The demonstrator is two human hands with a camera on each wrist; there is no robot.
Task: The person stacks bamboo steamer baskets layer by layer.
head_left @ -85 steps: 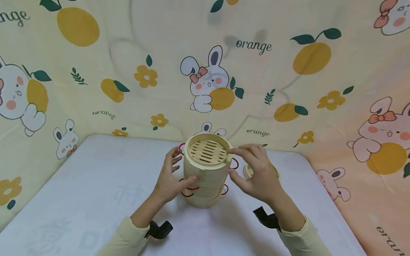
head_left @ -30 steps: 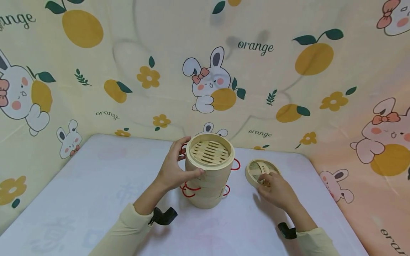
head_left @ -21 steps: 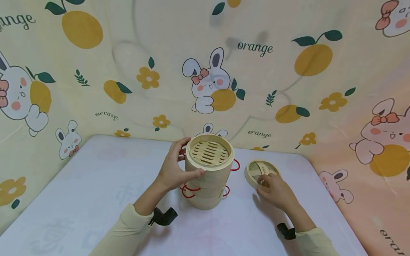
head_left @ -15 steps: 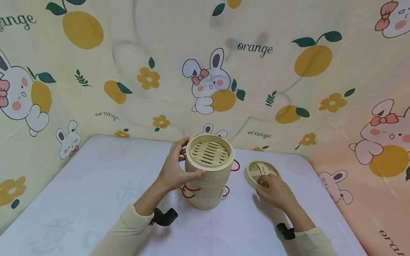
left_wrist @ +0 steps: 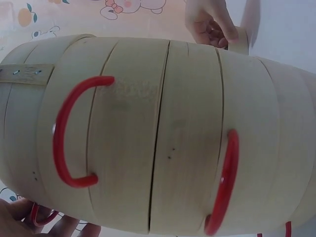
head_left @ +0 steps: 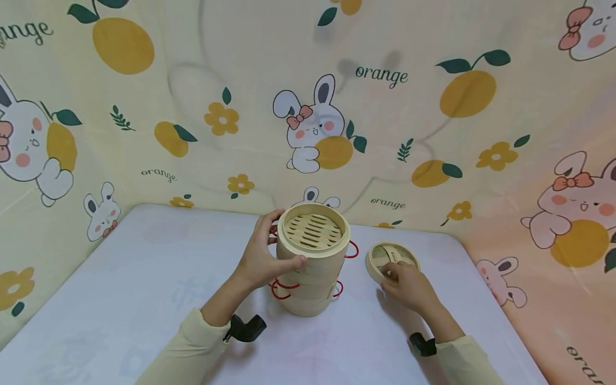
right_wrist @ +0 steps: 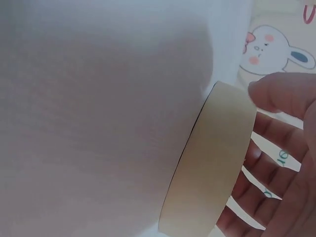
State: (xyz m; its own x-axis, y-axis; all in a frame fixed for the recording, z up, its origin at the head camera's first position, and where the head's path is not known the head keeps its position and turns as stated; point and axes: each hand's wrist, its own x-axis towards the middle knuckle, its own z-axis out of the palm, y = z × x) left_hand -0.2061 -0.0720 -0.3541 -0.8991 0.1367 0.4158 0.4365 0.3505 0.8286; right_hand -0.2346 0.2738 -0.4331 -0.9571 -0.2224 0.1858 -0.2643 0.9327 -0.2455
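A tall stack of bamboo steamer baskets (head_left: 310,289) with red loop handles stands upright on the table, its slatted top basket uncovered. My left hand (head_left: 262,256) holds the upper part from the left, thumb across the front and fingers round the far side. In the left wrist view, the stack's side wall (left_wrist: 192,133) fills most of the picture. Right of the stack lies a round bamboo steamer lid (head_left: 377,258), its crossed strips facing up. My right hand (head_left: 414,291) grips its near edge, fingers curled inside, thumb at the rim. Its plain side band (right_wrist: 212,158) shows in the right wrist view.
The white-covered table (head_left: 159,278) extends round the stack and the lid. A printed cloth backdrop (head_left: 260,48) with rabbits and oranges rises behind it. Black wrist mounts (head_left: 247,328) sit below both hands.
My right hand has left the stack's right rim, come down to the lid and taken hold of it. My left hand has shifted up the stack. Over the last second both hands stay nearly still.
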